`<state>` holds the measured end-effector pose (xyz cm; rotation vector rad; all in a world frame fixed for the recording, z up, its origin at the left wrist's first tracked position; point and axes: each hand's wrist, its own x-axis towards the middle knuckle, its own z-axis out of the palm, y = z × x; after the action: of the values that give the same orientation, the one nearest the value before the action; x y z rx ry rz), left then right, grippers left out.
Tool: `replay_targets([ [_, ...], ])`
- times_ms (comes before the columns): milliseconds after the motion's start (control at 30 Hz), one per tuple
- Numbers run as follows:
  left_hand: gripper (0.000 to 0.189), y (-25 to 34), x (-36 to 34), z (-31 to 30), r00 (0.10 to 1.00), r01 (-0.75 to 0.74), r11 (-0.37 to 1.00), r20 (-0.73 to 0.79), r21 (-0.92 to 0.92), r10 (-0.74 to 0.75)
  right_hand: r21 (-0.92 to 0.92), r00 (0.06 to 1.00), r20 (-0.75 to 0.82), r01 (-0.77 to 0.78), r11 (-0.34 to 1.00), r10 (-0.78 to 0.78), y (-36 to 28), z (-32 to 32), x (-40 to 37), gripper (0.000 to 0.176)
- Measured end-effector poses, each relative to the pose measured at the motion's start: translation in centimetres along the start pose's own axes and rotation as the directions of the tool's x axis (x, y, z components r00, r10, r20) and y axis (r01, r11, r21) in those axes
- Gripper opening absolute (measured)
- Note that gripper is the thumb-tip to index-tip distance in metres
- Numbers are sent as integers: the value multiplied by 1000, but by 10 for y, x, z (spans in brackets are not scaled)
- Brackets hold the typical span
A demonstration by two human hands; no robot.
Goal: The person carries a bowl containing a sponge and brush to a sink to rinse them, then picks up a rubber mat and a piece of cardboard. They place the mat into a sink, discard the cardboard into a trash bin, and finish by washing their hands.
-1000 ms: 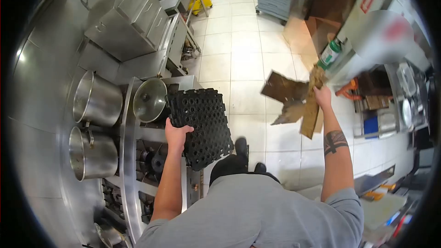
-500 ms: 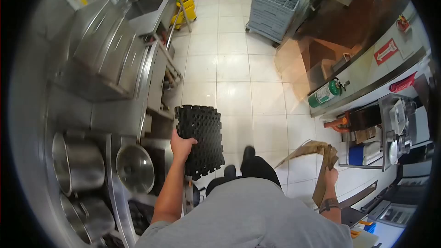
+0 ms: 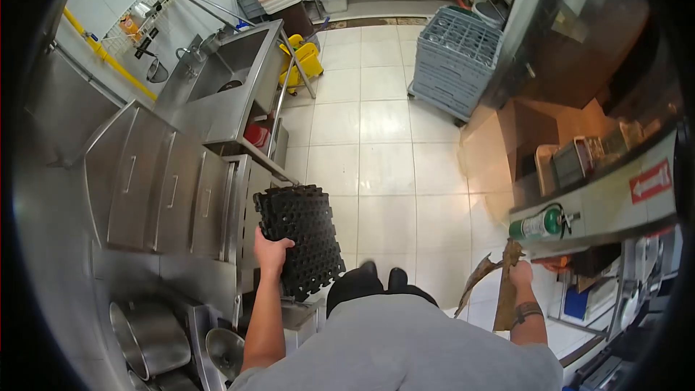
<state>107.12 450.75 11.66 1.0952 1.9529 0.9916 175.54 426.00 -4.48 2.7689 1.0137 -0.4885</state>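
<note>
Beside the steel counter (image 3: 166,188), my left hand (image 3: 271,253) clamps its fingers on the rubber mat (image 3: 304,235), my right hand (image 3: 520,274) fists the cardboard (image 3: 504,300); I'd carry both clear.

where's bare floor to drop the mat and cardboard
Bare tile floor ahead, between steel cabinets and green extinguisher. Crowded beyond: yellow mop bucket, grey crate stack. Left hand holds mat, right hand cardboard.

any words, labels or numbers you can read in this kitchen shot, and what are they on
No text can be read here.
The red sign: a white arrow, any words too small.
The green fire extinguisher: label too blurred.
The yellow mop bucket: print, if any, too small.
The black rubber mat in the left hand, the cardboard in the right hand: no print seen.
</note>
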Motion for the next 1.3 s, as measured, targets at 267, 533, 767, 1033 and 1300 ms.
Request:
replay_targets([
  [267,64,68,199,66,998,4,991,-70,136,5,-61,991,61,122,991,-118,-149,-56,137,41],
  [533,62,129,382,145,997,73,970,-5,231,-73,68,996,1,-87,994,87,-211,-91,117,35],
  [767,66,197,544,218,999,41,987,-29,153,-37,-49,984,137,-104,993,110,-360,-128,262,33],
  [1033,69,300,706,271,999,41,999,-18,-22,-42,-89,898,416,198,976,-144,-581,-204,517,35],
  [1300,67,373,900,363,997,-9,992,76,125,0,66,948,317,-16,998,-6,-709,-226,602,35],
])
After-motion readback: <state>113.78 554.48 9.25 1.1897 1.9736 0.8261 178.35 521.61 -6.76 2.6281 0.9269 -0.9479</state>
